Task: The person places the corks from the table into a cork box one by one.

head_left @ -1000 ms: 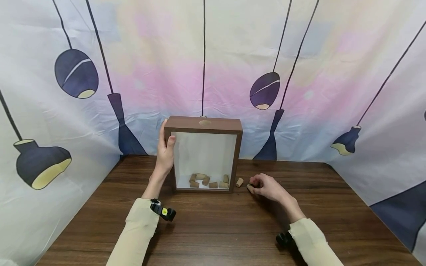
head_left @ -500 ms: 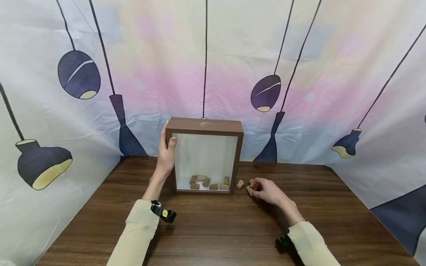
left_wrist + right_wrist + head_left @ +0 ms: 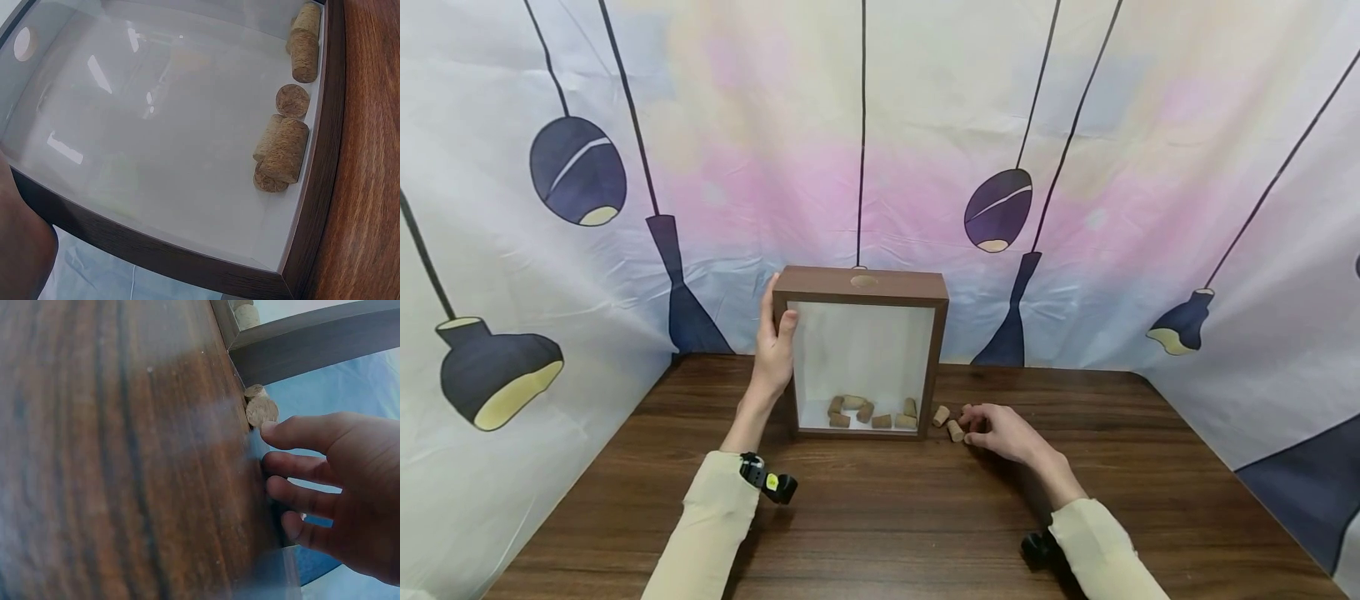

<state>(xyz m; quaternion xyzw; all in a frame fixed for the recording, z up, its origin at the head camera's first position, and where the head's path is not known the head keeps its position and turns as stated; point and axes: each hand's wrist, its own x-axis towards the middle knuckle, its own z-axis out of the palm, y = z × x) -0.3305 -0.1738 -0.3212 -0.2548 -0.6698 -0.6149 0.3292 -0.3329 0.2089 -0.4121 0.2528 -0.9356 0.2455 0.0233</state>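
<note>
A brown-framed shadow box (image 3: 861,287) with a clear front stands upright on the table, with a round hole in its top. Several wine corks (image 3: 853,402) lie along its bottom inside; the left wrist view shows these corks (image 3: 289,150) closer. My left hand (image 3: 772,354) grips the box's left side, thumb on the front edge. Right of the box, a loose cork (image 3: 942,416) and another cork (image 3: 955,431) lie on the wood. My right hand (image 3: 1003,433) is beside them, its fingers slightly bent and apart, thumb tip by a cork (image 3: 261,411). One more cork is partly hidden behind its fingertips.
The dark wooden table (image 3: 880,517) spreads in front of the box and to both sides. A cloth backdrop (image 3: 887,167) printed with hanging lamps rises behind the table and along the sides. Both wrists carry a black strapped camera (image 3: 778,487).
The cork that was between my right thumb and fingers now lies on the table, slightly left and nearer, apart from the fingertips. My left hand and the box stay put.
</note>
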